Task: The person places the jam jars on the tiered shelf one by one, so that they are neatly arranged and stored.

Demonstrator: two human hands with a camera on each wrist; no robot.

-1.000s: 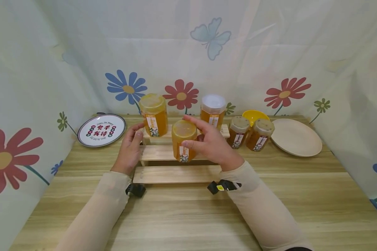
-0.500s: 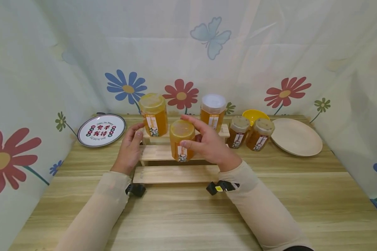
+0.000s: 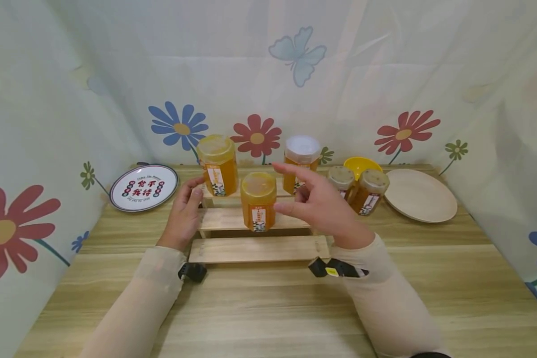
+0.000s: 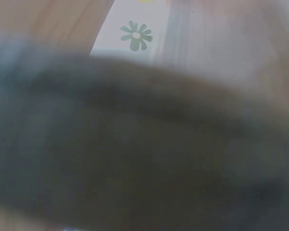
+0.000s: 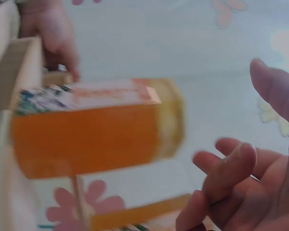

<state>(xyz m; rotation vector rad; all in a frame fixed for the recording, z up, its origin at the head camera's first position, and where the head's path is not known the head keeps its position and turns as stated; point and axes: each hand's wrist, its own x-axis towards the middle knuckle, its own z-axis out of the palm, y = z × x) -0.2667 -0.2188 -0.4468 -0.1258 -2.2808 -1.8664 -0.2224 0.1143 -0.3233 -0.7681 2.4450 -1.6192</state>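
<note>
A three-tier wooden stand (image 3: 259, 249) stands mid-table. On its middle step is a yellow-lidded jar of amber honey (image 3: 258, 204), upright. My right hand (image 3: 324, 206) is just right of this jar, its thumb and index finger extended and spread; a gap shows between hand and jar in the right wrist view. My left hand (image 3: 183, 214) grips the left end of the stand, its fingertips partly hidden. Beside it on the top step is another yellow-lidded honey jar (image 3: 218, 166). A white-lidded honey jar (image 3: 302, 161) occupies the top step's right end, partly behind my right hand.
Two darker jars, one (image 3: 369, 193) in front and one (image 3: 341, 178) partly covered by my right hand, stand right of the stand. A yellow bowl (image 3: 362, 166) is behind them. A beige plate (image 3: 422, 195) lies far right, a printed white plate (image 3: 144, 204) far left.
My right hand has let go of the yellow-lidded jar, spread its fingers and drawn off to the right. The jar stays on the middle step. My left hand has not moved.
</note>
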